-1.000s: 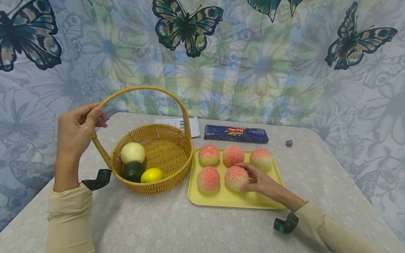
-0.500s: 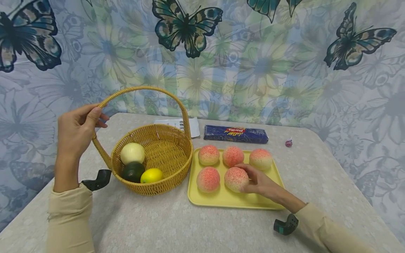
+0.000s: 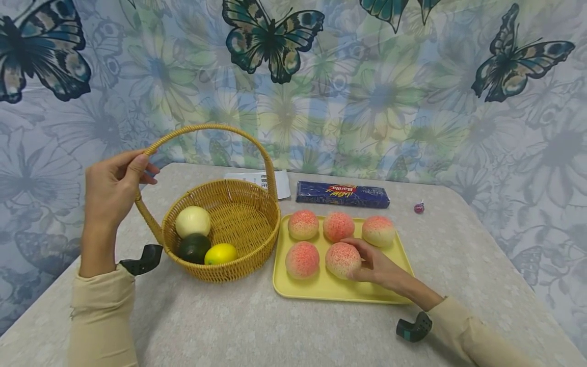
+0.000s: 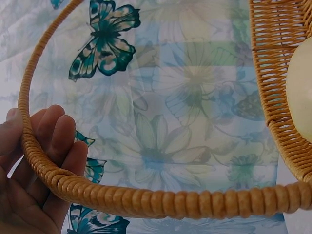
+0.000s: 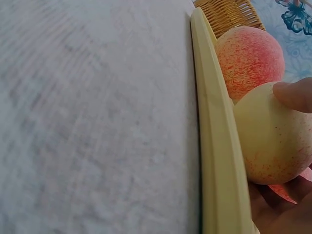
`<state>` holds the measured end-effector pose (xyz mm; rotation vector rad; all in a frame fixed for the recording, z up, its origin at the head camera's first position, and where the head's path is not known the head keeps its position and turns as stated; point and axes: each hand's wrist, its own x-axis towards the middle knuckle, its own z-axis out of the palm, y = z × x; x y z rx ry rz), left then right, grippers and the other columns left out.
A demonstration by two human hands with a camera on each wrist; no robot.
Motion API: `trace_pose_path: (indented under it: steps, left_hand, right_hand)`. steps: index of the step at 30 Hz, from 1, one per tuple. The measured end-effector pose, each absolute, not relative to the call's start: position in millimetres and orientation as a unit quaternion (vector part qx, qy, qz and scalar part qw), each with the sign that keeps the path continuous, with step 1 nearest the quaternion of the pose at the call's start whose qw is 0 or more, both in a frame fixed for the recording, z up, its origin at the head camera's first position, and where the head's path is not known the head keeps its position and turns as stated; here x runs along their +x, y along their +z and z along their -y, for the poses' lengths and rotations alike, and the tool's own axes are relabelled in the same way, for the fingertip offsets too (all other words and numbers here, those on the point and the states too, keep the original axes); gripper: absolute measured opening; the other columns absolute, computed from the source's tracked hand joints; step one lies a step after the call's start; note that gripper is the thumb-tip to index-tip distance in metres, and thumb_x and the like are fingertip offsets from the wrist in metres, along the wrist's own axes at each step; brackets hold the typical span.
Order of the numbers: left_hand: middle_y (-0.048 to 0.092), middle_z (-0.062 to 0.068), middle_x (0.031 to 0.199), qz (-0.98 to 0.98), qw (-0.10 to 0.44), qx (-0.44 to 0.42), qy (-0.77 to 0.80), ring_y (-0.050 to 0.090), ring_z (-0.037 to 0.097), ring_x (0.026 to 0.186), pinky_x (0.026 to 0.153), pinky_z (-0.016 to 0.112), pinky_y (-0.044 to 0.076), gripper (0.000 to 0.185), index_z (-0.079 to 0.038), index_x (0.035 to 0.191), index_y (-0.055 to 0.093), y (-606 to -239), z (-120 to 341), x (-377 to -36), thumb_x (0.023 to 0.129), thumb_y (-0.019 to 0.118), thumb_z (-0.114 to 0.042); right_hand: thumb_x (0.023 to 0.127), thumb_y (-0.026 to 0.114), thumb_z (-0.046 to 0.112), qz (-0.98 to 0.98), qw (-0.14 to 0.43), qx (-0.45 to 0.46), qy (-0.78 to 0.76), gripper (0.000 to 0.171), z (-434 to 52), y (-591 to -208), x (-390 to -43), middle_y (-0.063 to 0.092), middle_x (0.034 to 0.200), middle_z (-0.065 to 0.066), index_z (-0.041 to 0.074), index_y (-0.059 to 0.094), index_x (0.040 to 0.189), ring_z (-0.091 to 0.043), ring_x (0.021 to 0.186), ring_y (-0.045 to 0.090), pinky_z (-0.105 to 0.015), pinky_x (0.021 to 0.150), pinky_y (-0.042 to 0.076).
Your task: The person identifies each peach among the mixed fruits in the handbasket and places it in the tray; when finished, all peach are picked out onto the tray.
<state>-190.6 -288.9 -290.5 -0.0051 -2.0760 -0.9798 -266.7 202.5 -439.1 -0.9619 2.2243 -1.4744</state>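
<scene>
My left hand (image 3: 112, 186) grips the wrapped handle (image 4: 122, 200) of a wicker basket (image 3: 247, 260) on its left side, thumb and fingers around it. Inside the basket lie a pale round fruit (image 3: 192, 222), a dark green avocado-like fruit (image 3: 194, 248) and a lemon (image 3: 220, 254). On the yellow tray (image 3: 321, 291), my right hand (image 3: 378, 265) holds a pink-speckled peach (image 3: 342, 260) between thumb and fingers. The right wrist view shows the thumb on the pale side of that peach (image 5: 273, 136), with fingers beneath. Another peach (image 3: 302, 260) sits just left of it.
Three more peaches (image 3: 338, 227) form the tray's back row. Behind the tray lies a blue Barilla pasta box (image 3: 342, 194), and a white printed packet (image 3: 282, 183) is behind the basket. A small wrapped lollipop (image 3: 419, 208) lies at the right. A butterfly-patterned cloth (image 3: 380, 102) hangs behind the table.
</scene>
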Motion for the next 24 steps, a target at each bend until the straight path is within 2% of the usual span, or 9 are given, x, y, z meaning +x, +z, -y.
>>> trace_pose_path:
  steps: [9,24]
  left_hand:
    - [0.061,-0.021,0.074,0.823,0.411,-0.003,-0.392,0.06,-0.007,0.061,0.052,0.013,0.042,0.035,-0.001,0.119,0.066,-290.5,288.0,-192.0,0.098,0.056,-0.027]
    - [0.063,-0.017,0.075,0.821,0.41,-0.011,-0.398,0.061,-0.006,0.061,0.055,0.011,0.044,0.035,0.0,0.118,0.066,-291.3,287.7,-193.8,0.098,0.055,-0.027]
  right_hand:
    - [0.084,0.072,0.015,-0.779,0.129,-0.35,-0.505,0.068,-202.4,-440.7,-264.7,0.047,0.139,-0.008,0.011,0.039,0.143,-0.011,0.12,0.05,-0.025,0.096,0.044]
    - [0.083,0.075,0.016,-0.802,0.092,-0.345,-0.479,0.071,-201.7,-444.4,-262.0,0.046,0.14,-0.009,0.008,0.039,0.143,-0.011,0.121,0.049,-0.028,0.097,0.043]
